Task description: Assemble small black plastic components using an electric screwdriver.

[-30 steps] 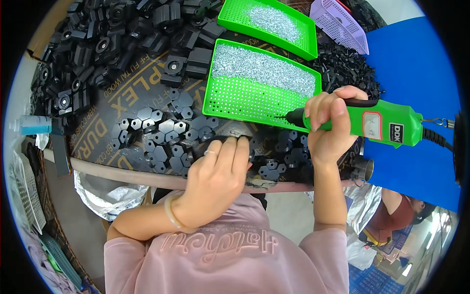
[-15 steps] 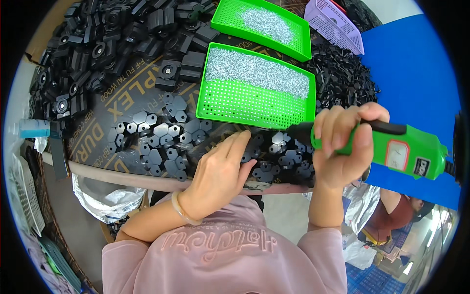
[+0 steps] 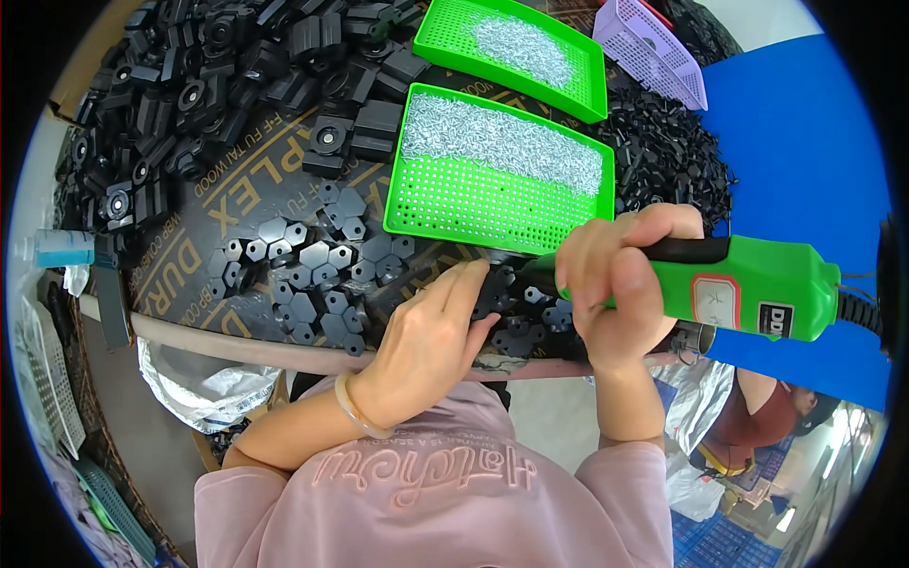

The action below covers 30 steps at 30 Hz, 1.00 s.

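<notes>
At the far left a blue bottle [image 3: 59,249] sits by the edge of the surface [image 3: 204,248]. Above it black blocks [image 3: 189,85] are heaped across the top left corner. Nearer to me, flat black hex parts [image 3: 308,270] lie loose on the dark board. My left hand [image 3: 431,341] lies flat, fingers together and stretched out, pressing on the black parts [image 3: 516,317] at the near edge; a pale bangle [image 3: 352,407] circles that wrist. Just beyond my fingertips stands a green tray [image 3: 454,204] with screws [image 3: 511,142] spread along its far half, and a second green tray [image 3: 445,38] of screws lies behind it. My right hand [image 3: 615,284] is wrapped tight around the green screwdriver [image 3: 748,289], whose nose points left toward the parts under my left hand. Past it lie a pile of small black pieces [image 3: 663,151], a lilac basket [image 3: 653,47] and a blue sheet [image 3: 805,161].
</notes>
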### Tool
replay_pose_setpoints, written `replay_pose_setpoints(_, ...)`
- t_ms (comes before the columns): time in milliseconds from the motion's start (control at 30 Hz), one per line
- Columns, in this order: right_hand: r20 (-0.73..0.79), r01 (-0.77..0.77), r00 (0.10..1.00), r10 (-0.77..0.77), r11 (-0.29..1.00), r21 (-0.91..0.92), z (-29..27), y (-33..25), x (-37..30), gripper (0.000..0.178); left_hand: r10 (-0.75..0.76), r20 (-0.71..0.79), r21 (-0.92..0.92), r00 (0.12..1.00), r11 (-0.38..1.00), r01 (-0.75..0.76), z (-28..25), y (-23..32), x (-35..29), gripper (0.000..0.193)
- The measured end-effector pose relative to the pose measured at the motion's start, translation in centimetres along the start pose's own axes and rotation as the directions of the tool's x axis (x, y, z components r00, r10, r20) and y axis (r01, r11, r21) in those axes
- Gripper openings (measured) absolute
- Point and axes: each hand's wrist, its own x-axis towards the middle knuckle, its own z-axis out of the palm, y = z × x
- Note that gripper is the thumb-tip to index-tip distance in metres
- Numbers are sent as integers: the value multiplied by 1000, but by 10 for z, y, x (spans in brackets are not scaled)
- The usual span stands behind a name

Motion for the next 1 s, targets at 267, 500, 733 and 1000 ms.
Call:
replay_pose_setpoints(267, 47, -163, 986, 159, 982, 98, -3, -9, -8, 31, -29, 5, 13, 1000, 999, 29, 1, 0, -2, 49)
replay_pose_setpoints(500, 85, -104, 992, 91, 982, 155, -8, -5, -9, 35, -20, 17, 41, 1000, 999, 19, -2, 2, 1, 49)
replay_pose_setpoints(733, -50, 150, 988, -149, 988, 38, -16, 8, 13, 31, -28, 39, 45, 999, 999, 27, -4, 0, -1, 50)
replay_pose_setpoints(1000, -77, 113, 991, -112, 994, 10, -18, 27, 13, 27, -26, 51, 27, 998, 999, 25, -3, 0, 0, 52)
